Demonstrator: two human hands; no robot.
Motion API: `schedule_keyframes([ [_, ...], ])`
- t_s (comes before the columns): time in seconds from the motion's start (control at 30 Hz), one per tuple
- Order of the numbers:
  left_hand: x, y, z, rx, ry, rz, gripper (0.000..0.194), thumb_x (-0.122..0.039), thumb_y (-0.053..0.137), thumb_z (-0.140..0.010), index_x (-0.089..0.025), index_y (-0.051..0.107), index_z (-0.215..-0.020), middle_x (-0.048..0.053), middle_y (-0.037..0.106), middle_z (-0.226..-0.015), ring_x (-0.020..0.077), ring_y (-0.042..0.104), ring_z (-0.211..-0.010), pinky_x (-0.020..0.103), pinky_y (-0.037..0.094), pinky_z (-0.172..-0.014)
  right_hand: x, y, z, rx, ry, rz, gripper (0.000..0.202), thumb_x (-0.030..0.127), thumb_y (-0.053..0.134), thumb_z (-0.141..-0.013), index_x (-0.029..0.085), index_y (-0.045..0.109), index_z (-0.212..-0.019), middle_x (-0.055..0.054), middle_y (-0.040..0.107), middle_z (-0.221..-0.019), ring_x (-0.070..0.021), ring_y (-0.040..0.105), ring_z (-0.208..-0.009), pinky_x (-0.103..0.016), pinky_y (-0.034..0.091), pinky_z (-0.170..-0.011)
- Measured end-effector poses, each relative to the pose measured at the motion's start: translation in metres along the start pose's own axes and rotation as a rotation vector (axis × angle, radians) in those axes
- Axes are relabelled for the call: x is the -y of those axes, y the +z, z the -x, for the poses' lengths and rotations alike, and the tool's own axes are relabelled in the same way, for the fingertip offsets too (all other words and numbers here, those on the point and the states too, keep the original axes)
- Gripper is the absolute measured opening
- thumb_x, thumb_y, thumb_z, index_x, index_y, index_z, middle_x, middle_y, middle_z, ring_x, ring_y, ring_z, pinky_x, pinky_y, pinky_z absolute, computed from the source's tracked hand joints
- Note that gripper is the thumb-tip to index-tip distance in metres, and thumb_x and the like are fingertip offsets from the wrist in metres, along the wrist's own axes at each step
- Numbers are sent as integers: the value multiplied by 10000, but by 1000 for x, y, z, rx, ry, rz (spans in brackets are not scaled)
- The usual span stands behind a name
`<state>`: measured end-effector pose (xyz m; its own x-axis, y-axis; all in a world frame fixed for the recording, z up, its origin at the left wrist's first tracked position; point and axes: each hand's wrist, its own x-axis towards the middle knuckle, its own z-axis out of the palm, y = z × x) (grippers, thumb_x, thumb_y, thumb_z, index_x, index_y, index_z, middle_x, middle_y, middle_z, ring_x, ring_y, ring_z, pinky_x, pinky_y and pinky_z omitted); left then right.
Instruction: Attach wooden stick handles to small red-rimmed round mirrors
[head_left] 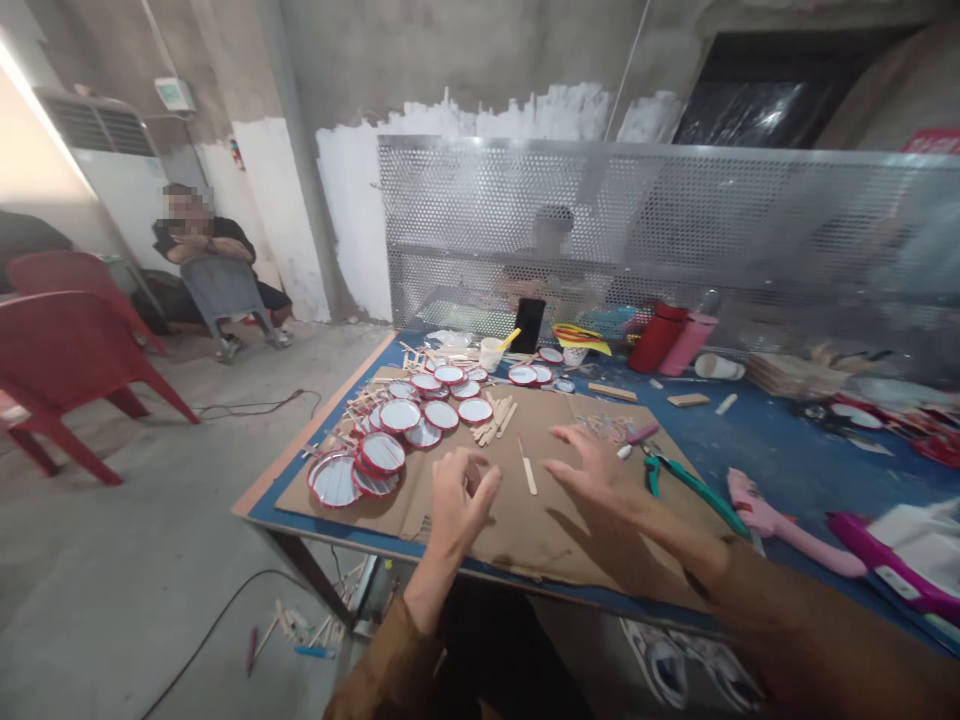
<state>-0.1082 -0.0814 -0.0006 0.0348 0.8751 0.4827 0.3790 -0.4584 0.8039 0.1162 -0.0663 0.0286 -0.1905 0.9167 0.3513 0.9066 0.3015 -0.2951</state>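
My left hand hovers over the cardboard sheet, fingers curved and apart, with nothing seen in it. My right hand is held to the right, thumb and fingers spread, also with nothing in it. Between them lies a pale flat stick with a thin reddish tip at its far end. Just beyond is a small pile of wooden craft sticks. Left of my hands spreads a heap of round, red-rimmed discs with shiny faces, several with sticks attached. Tiny coloured pieces lie beyond my right hand.
Green-handled pliers, a pink glue gun and a purple tool lie at right. A phone, a cup and red and pink bottles stand before a perforated metal screen. A person sits at left.
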Motion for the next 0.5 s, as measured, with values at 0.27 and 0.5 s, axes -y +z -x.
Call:
schedule_keyframes([
  [0.27,10,3,-3,-157,-81,15,133,-262,469,-846,-175,528,-764,0,520,-698,139,464,-684,248,357,-640,47,56,-125,240,-6,199,647,590,662,-634,163,532,-1102,-156,607,-1127,-310,546,-1035,-369,423,-830],
  [0.5,11,3,-3,-92,-90,21,127,-256,476,-846,-171,524,-766,-9,515,-695,127,460,-671,240,357,-631,49,51,-132,133,29,106,733,507,735,-582,151,492,-1175,-165,623,-1104,-330,566,-1029,-415,434,-843],
])
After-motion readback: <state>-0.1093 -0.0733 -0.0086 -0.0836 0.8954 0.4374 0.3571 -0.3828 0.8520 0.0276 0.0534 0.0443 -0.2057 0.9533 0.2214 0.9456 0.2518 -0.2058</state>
